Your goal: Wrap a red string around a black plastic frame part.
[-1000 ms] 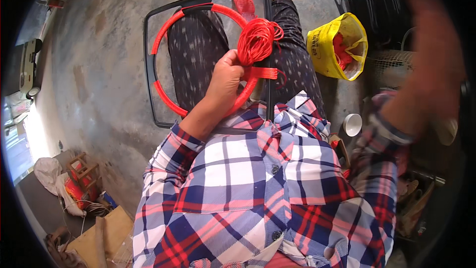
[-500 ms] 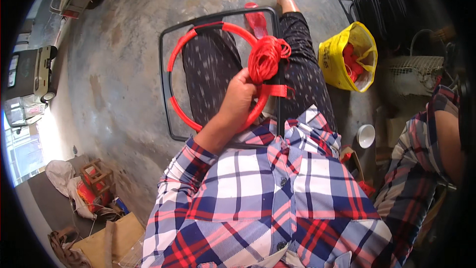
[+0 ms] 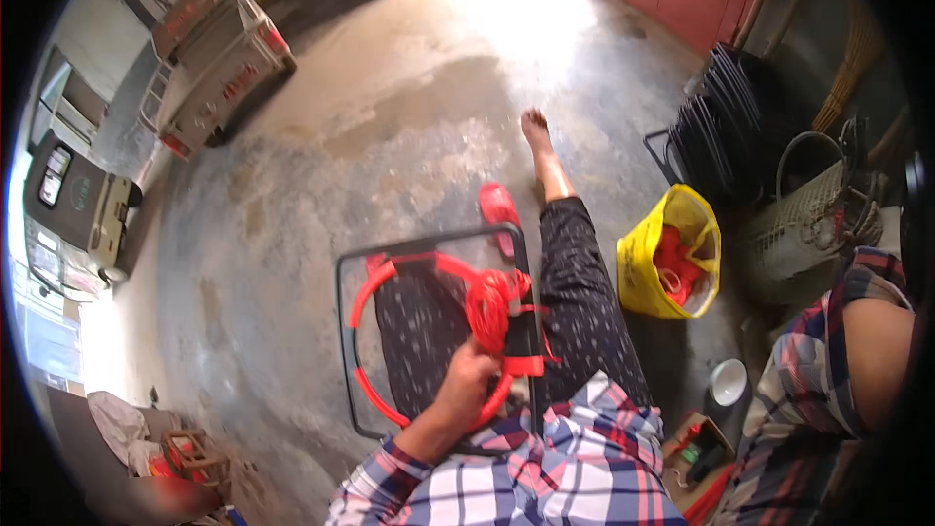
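In front of me a black square frame [image 3: 343, 351] stands over my bent leg. Inside it is a ring with red bands wrapped round it [image 3: 369, 392]. My left hand [image 3: 469, 377] is closed round the lower end of a bundle of red cord [image 3: 486, 316], at the ring's right side. A red strap [image 3: 523, 365] sticks out past the frame's right bar beside that hand. My right arm [image 3: 875, 356] is bent at the right edge of the view, and its hand is out of sight.
A yellow bag [image 3: 638, 278] with red stuff inside stands right of my outstretched leg. Behind it are several stacked black frames [image 3: 706, 146] and a wire-mesh basket [image 3: 804, 219]. A white bowl [image 3: 728, 383], an open box [image 3: 699, 458] and a red slipper [image 3: 499, 205] are nearby. Vehicles [image 3: 219, 78] stand far left.
The view has tilted up, showing more floor, a doorway and vehicles, so the frame and my left hand sit lower. The cord bundle has turned and looks narrower; my left hand still grips it.
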`<state>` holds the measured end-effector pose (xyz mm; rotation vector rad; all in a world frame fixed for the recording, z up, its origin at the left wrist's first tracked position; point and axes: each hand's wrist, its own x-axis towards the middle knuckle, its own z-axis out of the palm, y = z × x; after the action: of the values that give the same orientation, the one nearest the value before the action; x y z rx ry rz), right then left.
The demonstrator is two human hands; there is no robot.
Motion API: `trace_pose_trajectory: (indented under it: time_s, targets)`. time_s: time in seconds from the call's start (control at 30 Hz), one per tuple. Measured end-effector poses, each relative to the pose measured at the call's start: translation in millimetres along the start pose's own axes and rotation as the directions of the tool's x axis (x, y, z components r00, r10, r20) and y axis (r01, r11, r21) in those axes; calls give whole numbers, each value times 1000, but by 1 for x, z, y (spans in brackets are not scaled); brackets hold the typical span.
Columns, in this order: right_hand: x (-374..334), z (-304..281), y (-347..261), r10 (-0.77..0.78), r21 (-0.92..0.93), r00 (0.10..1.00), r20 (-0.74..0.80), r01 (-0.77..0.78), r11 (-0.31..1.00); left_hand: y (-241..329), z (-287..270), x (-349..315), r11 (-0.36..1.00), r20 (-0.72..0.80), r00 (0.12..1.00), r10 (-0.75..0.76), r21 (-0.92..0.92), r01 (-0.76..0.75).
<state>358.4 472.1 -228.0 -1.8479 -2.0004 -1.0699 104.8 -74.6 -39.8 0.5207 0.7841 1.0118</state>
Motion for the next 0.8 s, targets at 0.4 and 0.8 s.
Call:
trace_pose_trajectory:
  time_s: [0.4, 0.8]
  targets:
    - [-66, -310, 3, -195, 943, 972, 132, -63, 328, 6, -18, 10, 998, -186, 982, 20, -47, -30]
    - [-131, -490, 122, -314, 895, 949, 29, -165, -414, -8, -31, 16, 983, -274, 959, 75, -143, -118]
